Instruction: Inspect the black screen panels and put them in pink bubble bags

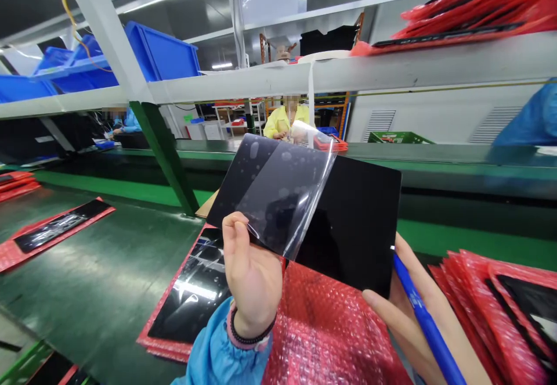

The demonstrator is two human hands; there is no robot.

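My right hand point(444, 306) grips the right end of a flat black screen panel point(359, 216), thumb on its lower edge, held tilted above the bench. A blue pen point(429, 327) is tucked in the same hand, its tip near the panel's corner. With thumb and fingers pinched together, my left hand point(256, 277) holds the edge of a clear protective film point(282, 199). The film is folded back over the panel's left half; the right half is bare. Below lies red bubble wrap point(335, 333). Another glossy black panel point(191, 292) rests on red wrap beside my left wrist.
Red bubble bags with panels point(478, 309) are stacked at right. A wrapped panel point(63, 225) lies on the green bench point(108, 263) at left. A green post point(165, 158) supports a shelf with blue bins point(163, 54) and more red bags point(474, 10). A person in yellow sits opposite.
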